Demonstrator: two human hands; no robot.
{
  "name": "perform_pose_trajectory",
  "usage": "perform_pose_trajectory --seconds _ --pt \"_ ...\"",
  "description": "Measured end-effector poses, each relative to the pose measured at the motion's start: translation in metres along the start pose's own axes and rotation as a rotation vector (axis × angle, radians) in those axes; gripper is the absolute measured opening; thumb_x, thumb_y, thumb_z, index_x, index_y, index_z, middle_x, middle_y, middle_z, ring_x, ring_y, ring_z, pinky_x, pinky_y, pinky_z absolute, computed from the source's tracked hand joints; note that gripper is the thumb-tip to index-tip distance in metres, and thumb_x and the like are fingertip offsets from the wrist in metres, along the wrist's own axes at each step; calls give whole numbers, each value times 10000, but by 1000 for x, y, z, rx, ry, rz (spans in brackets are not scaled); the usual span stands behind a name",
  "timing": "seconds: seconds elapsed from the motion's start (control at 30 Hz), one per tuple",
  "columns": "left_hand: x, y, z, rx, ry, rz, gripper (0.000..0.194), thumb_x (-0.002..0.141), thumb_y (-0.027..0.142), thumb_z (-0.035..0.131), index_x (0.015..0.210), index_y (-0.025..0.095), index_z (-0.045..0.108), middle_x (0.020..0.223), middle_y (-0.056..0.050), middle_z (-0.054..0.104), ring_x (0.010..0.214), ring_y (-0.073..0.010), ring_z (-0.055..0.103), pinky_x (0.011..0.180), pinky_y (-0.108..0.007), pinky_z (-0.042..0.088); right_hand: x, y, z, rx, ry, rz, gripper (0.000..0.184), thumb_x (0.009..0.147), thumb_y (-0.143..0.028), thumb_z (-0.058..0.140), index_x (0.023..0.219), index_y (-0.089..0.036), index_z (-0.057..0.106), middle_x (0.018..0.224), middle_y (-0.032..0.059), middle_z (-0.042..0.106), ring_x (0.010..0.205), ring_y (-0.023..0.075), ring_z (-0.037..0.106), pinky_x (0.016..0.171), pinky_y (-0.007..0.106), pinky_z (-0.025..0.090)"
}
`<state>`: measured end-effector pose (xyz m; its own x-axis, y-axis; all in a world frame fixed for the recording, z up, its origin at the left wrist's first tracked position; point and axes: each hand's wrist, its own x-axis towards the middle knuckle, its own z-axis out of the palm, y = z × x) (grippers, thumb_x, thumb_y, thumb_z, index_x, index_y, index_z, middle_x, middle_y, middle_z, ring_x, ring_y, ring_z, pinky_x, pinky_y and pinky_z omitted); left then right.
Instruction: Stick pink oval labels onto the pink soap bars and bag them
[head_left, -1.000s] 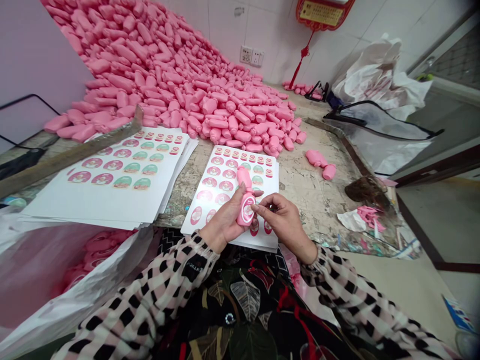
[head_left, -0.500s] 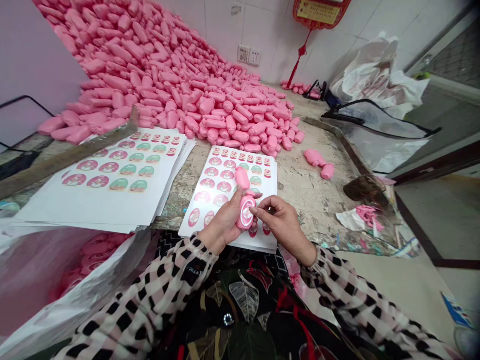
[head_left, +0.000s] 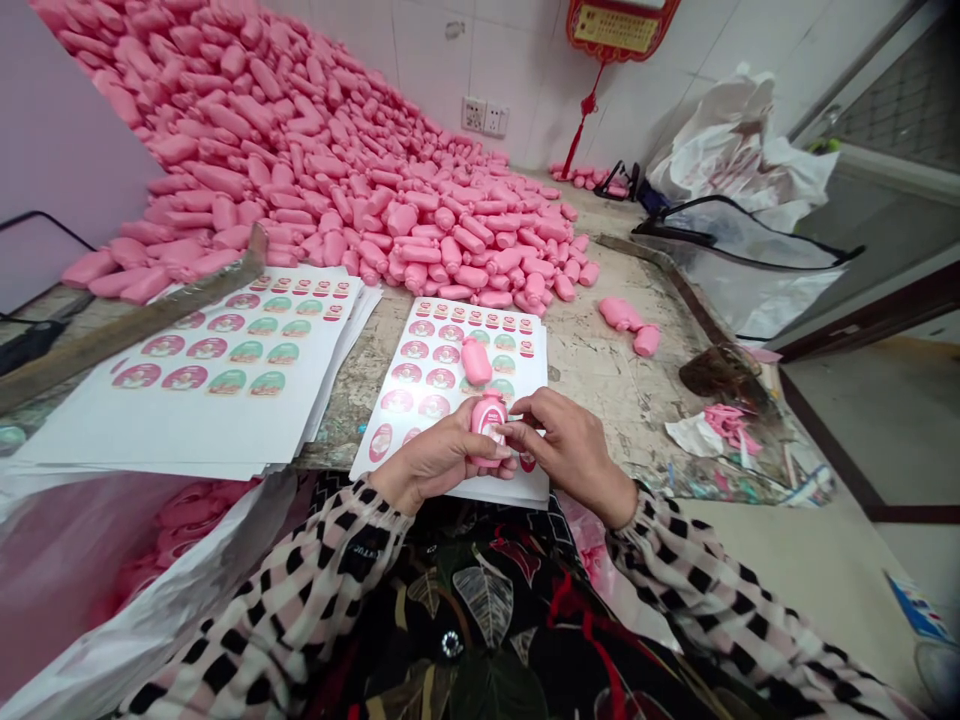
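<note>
My left hand (head_left: 442, 447) wraps round a small pink plastic bottle (head_left: 492, 455), held upright with its neck away from me. On the bottle's front lies an oval sticker (head_left: 490, 414) with a white ring and lettering. My right hand (head_left: 564, 440) is closed with curled fingers, and its thumb and fingertip touch the sticker's lower right part. Whatever is between those fingertips is hidden. Under both hands lies a sheet of stickers (head_left: 406, 400). A second pink bottle (head_left: 475, 360) rests on that sheet just beyond my left hand.
A large heap of pink bottles (head_left: 330, 170) fills the back left of the worn table (head_left: 585, 390). More sticker sheets (head_left: 150, 430) lie at left under a wooden strip (head_left: 135, 325). Two loose bottles (head_left: 621, 313) lie at right, near a wooden edge strip (head_left: 667, 270) and pink scraps (head_left: 727, 425).
The bottle in my left hand has turned more upright, and its sticker shows more fully. My left fingers now wrap its base. The right thumb stays at the sticker. The view has shifted slightly.
</note>
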<state>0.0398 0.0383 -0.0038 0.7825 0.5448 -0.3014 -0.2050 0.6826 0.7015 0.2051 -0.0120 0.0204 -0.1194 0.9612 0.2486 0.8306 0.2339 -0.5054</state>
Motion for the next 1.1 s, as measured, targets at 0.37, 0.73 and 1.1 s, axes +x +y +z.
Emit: perform_pose_trajectory --seconds 0.37,0.73,1.1 --pt "-2 -3 7 -12 -75 7 562 666 47 619 1110 214 319 813 -37 628 656 -166 627 658 -320 473 3 25 -1 370 99 333 533 640 -467 727 1097 -263 545 856 -7 585 678 135 533 608 258 408" --pt "-15 -13 21 279 -10 19 500 773 209 617 1142 238 281 628 58 519 509 -94 494 480 -206 373 -6 1 32 920 67 276 258 750 -405 649 933 -238 578 775 -31 554 644 100 512 593 228 420" --pt "-145 21 -58 287 552 218 594 709 622 576 1176 267 477 601 -15 577 581 -219 574 435 -292 430 70 186 -66 -207 410 785 298 799 -316 532 998 -109 613 1034 199 538 908 267 547 724 394 369"
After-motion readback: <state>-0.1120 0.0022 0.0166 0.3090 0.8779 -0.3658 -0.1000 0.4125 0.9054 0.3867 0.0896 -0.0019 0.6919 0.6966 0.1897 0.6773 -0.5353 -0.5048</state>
